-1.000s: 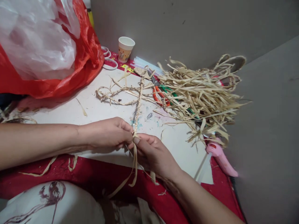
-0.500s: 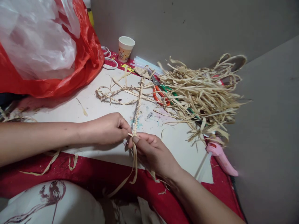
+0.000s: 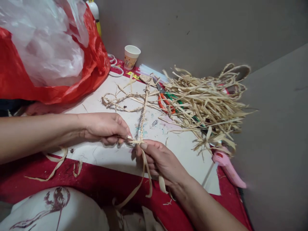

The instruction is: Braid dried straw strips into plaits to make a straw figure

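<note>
A braided straw cord (image 3: 142,118) runs down the white board (image 3: 115,118) toward me. At its lower end my right hand (image 3: 158,157) pinches the braid between thumb and fingers. Loose strands (image 3: 141,179) hang below that grip, over the red cloth. To the left, my left hand (image 3: 112,128) is closed on a straw strand (image 3: 134,141) that it draws sideways from the braid. The cord's upper end lies by a flat tan piece (image 3: 148,80), where another thin braid (image 3: 115,102) loops left.
Dry straw (image 3: 207,99) is heaped at the right, partly over orange-handled scissors (image 3: 165,102). A pink glue gun (image 3: 229,170) lies at the right edge. At the back stand a paper cup (image 3: 131,57) and a red plastic bag (image 3: 96,61). Red cloth (image 3: 96,175) borders the board.
My left hand has shifted slightly left and turned, pulling the strand out from the braid. My right hand keeps its pinch. The view has moved a little.
</note>
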`<state>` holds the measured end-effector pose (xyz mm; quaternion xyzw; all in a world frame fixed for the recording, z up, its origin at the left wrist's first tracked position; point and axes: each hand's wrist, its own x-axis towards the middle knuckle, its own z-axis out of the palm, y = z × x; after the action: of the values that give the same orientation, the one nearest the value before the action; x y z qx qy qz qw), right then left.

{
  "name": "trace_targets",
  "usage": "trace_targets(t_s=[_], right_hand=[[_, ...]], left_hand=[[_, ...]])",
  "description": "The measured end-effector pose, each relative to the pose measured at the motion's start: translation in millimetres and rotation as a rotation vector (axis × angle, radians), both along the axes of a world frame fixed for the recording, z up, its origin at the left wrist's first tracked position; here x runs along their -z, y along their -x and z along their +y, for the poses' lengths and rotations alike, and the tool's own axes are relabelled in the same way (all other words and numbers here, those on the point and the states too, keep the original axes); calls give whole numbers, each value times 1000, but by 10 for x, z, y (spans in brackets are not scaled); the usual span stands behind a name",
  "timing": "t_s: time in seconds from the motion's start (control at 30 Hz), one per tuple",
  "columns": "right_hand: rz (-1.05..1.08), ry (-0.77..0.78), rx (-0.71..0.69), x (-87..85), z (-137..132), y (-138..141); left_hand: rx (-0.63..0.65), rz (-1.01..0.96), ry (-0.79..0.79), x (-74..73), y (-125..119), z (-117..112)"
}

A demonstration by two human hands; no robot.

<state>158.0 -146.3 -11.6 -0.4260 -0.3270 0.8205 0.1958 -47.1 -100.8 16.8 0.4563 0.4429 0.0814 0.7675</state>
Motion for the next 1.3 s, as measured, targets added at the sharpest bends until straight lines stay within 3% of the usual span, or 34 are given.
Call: trace_targets(t_s=[0.1, 0.27, 0.4, 0.5, 0.6, 0.73, 0.9, 1.03, 1.1, 1.3], right_hand=[[40, 15, -1, 17, 5, -6], [97, 38, -13, 35, 15, -6], [115, 32, -14, 49, 16, 3], [125, 23, -29, 64, 22, 13], [143, 20, -37, 60, 33, 29], [157, 14, -39, 29, 42, 47], [163, -2, -57, 15, 50, 57], [190, -2, -62, 14, 67, 68], [210, -10, -58, 10, 75, 70], [218, -33, -70, -9, 101, 64]], left_hand=[[122, 120, -123, -45, 83, 87], [377, 437, -486, -222, 189, 219], [340, 748, -951, -422, 191, 343], [258, 836, -1163, -534, 81, 515], [227, 792, -1241, -531, -131, 769], [166, 705, -1279, -371, -502, 1133], [237, 650, -1287, -157, -964, 1437], [280, 680, -1279, -129, -1206, 1566], [214, 693, -1323, -186, -1255, 1624], [-180, 669, -1468, -415, -1271, 1861]])
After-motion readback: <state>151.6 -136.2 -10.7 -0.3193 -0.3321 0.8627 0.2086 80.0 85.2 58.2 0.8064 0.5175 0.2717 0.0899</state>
